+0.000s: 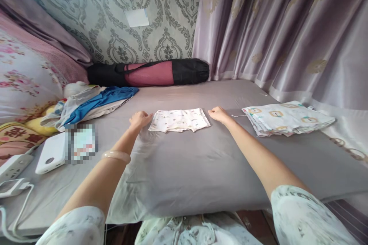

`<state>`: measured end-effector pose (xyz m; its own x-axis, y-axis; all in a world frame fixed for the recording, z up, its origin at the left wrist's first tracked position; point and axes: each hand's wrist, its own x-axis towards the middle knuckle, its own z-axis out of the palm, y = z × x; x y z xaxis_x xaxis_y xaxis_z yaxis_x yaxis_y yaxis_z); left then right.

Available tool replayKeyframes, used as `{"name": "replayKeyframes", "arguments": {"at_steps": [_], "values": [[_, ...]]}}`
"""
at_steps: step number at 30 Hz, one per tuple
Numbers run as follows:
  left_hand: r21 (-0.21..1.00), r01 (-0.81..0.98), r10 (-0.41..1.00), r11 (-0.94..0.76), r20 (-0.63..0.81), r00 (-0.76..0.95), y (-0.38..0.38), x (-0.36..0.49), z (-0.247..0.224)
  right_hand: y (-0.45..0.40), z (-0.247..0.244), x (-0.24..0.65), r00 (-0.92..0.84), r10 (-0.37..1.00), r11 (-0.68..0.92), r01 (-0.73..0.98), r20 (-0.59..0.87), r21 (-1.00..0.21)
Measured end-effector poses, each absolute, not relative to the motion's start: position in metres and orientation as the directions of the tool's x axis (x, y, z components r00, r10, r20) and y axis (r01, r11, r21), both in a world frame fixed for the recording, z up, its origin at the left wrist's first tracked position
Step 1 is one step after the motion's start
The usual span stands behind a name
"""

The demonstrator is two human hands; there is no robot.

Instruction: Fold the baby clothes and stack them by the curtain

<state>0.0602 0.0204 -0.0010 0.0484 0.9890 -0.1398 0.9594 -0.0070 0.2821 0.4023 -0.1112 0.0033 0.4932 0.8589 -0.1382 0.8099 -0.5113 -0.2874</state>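
Observation:
A small white printed garment [180,120] lies folded flat on the grey sheet in front of me, its lower edge uneven. At its left edge is my left hand [140,118], fingers curled in and the thumb tip touching the fabric. My right hand [218,115] is closed just beyond the right edge, with a narrow gap to the cloth and nothing visible in its fingers. Farther right lies a stack of folded white printed cloths [289,118], with a thin cord sticking out toward my right forearm.
A long black and pink bag [149,72] lies along the wall. To the left are a heap of clothes with a blue piece [107,99], a white power bank [51,153], a blurred-out object [84,143] and a power strip [14,166] with cables. Curtains [258,26] hang at right.

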Motion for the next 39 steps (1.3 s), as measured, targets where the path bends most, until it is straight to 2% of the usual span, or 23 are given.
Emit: {"name": "replayKeyframes", "arguments": {"at_steps": [5, 12, 16, 21, 24, 27, 30, 34, 39], "values": [[0.273, 0.961, 0.982, 0.039, -0.190, 0.015, 0.019, 0.072, -0.002, -0.111, -0.001, 0.388, 0.490, 0.864, -0.502, 0.817, -0.115, -0.285], [0.346, 0.938, 0.978, 0.026, -0.205, 0.048, 0.008, 0.093, 0.003, -0.104, -0.005, 0.362, 0.483, 0.868, -0.495, 0.819, -0.118, -0.291], [0.382, 0.924, 0.981, 0.000, -0.181, 0.075, -0.003, 0.101, 0.010, -0.109, -0.011, 0.351, 0.483, 0.876, -0.458, 0.828, -0.002, -0.323], [0.395, 0.919, 0.990, 0.010, -0.133, 0.046, -0.007, 0.104, 0.016, -0.119, -0.013, 0.340, 0.409, 0.901, -0.334, 0.866, 0.144, -0.371], [0.414, 0.909, 0.980, 0.045, -0.193, 0.039, -0.005, 0.102, 0.018, -0.117, -0.010, 0.340, 0.437, 0.894, -0.357, 0.829, 0.098, -0.431], [0.429, 0.903, 0.979, 0.040, -0.199, 0.052, -0.003, 0.100, 0.020, -0.114, -0.006, 0.342, 0.525, 0.850, -0.472, 0.724, -0.042, -0.502], [0.387, 0.922, 0.978, 0.019, -0.197, 0.062, -0.003, 0.099, 0.022, -0.113, -0.001, 0.344, 0.520, 0.843, -0.505, 0.681, -0.136, -0.530], [0.338, 0.940, 0.985, -0.048, -0.141, 0.101, -0.003, 0.103, 0.034, -0.115, 0.004, 0.346, 0.519, 0.850, -0.491, 0.712, -0.095, -0.502], [0.424, 0.902, 0.992, -0.080, -0.054, 0.113, -0.012, 0.115, 0.058, -0.124, 0.012, 0.362, 0.548, 0.836, -0.486, 0.725, -0.019, -0.488]]}}
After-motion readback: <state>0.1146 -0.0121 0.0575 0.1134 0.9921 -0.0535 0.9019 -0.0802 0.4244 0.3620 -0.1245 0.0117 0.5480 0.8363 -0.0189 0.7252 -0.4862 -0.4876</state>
